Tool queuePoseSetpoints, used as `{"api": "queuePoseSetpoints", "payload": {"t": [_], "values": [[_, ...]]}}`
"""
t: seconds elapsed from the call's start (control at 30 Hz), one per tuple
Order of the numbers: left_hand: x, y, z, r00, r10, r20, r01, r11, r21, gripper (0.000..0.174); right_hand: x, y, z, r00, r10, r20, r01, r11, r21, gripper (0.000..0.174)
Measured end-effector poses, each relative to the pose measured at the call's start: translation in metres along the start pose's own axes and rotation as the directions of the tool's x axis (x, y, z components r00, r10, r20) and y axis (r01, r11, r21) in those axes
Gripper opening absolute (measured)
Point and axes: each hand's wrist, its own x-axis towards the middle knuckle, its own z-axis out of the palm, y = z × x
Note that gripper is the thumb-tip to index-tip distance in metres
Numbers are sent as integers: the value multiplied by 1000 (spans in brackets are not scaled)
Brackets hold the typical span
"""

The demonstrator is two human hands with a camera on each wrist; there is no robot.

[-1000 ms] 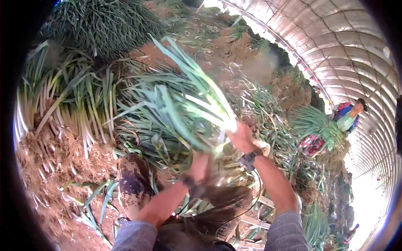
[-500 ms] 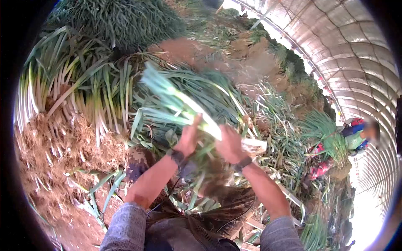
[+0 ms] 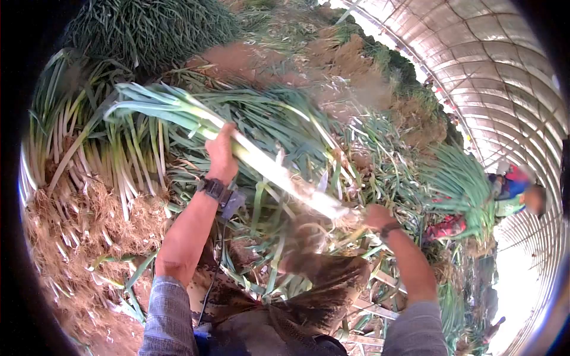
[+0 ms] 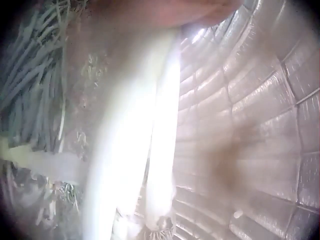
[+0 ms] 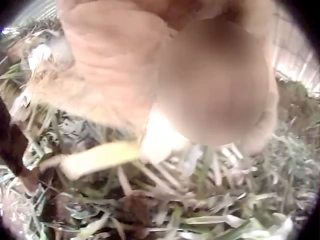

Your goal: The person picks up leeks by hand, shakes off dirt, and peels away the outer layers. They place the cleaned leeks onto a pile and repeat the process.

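Observation:
In the head view my left hand [image 3: 222, 155] grips a bunch of long green onions [image 3: 270, 169] partway along the stalks. Their leaves point to the upper left and the white ends slant down to the right. The left wrist view shows the white stalks [image 4: 162, 150] close up, one ending in short roots, below part of the hand. At the bunch's root end, my right hand [image 3: 377, 218] has its fingers curled in. From under them a yellowish leaf strip [image 5: 100, 159] sticks out in the right wrist view, beside a bright white piece.
Rooted green onions [image 3: 127, 157] lie in rows at the left, and a leafy heap [image 3: 154, 35] stands behind. More onions [image 3: 285, 118] lie ahead. Loose leaf trimmings [image 3: 398, 178] cover the ground at right. Another person [image 3: 513, 193] is beside a large bundle [image 3: 457, 178] further right.
The bunch has swung over to the left and lies flatter. My left hand has moved up and left with it, while the right hand has drawn away to the right at the root end.

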Motion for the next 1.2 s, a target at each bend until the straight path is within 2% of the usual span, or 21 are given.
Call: {"api": "queuePoseSetpoints", "payload": {"t": [0.03, 0.1, 0.17, 0.23, 0.33, 0.4, 0.43, 0.5, 0.57, 0.63, 0.7, 0.73, 0.77, 0.83, 0.87, 0.93, 0.97, 1.03, 1.1, 1.17, 1.2], "values": [[6, -3, 1, 1000, 19, -16, -18, 1000, 23, 25, 1, 9, -5, 994, -112, 9, 112, 991, -67, 50], [13, -8, -1, 999, -24, 42, 22, 999, 37, 24, 6, 19, -3, 923, -364, -123, 384, 867, 317, 56], [5, -3, 5, 992, -92, 81, 88, 995, 51, 22, -23, -39, -29, 905, -321, -278, 423, 626, 655, 52], [2, -7, 9, 995, -84, 60, 80, 995, 62, 21, -15, -75, -28, 847, -392, -360, 509, 401, 761, 52], [-4, -9, 8, 968, -131, 216, 113, 989, 93, 23, -39, -150, -42, 793, -473, -383, 558, 314, 768, 42], [-11, -9, 11, 966, -142, 215, 120, 986, 115, 22, -31, -180, -42, 592, -670, -449, 748, 247, 616, 26], [-12, -10, 11, 969, -140, 201, 117, 985, 125, 21, -35, -188, -39, 590, -672, -448, 746, 240, 621, 26], [-8, -8, 7, 973, -164, 163, 131, 971, 200, 19, -45, -200, -30, 610, -785, -105, 784, 580, 221, 31], [3, -3, 2, 978, -150, 143, 107, 957, 270, 19, -73, -183, -11, 331, -924, -191, 850, 204, 486, 39], [13, 9, -2, 977, -176, 124, 139, 954, 265, 19, -97, -156, 1, 383, -898, 218, 826, 438, 355, 37], [34, 4, -13, 977, -149, 151, 121, 976, 181, 18, -89, -118, 27, 404, -818, 409, 815, 526, 245, 35], [38, 4, -16, 970, -173, 170, 144, 975, 169, 16, -97, -106, 22, 475, -847, 239, 806, 528, 267, 31], [41, 3, -20, 963, -195, 188, 166, 973, 158, 15, -98, -104, 18, 481, -844, 239, 801, 534, 272, 31], [42, -2, -21, 956, -220, 193, 185, 965, 184, 14, -90, -103, 5, 634, -680, -368, 764, 477, 434, 30], [40, -5, -18, 957, -224, 183, 190, 964, 185, 15, -82, -108, 7, 643, -669, -372, 756, 480, 445, 30], [37, -13, -14, 960, -230, 158, 200, 962, 187, 17, -62, -128, 22, 388, -795, -466, 908, 415, 49, 29], [40, -19, -16, 957, -238, 163, 206, 959, 195, 17, -63, -139, 31, 396, -788, -471, 905, 421, 57, 29], [49, -26, -19, 964, -232, 126, 201, 954, 222, 17, -69, -156, 50, 494, -849, -190, 853, 515, -82, 23], [67, -38, -35, 972, -219, 86, 200, 961, 192, 22, -90, -143, 75, 95, -957, -274, 981, 43, 188, 23], [99, -49, -48, 980, -115, -162, 146, 971, 190, 26, -151, -127, 61, -132, -947, -293, 990, -112, -84, 25], [96, -40, -57, 989, -140, -51, 147, 972, 186, 28, -146, -106, 60, -113, -948, -296, 992, -92, -83, 25]]}}
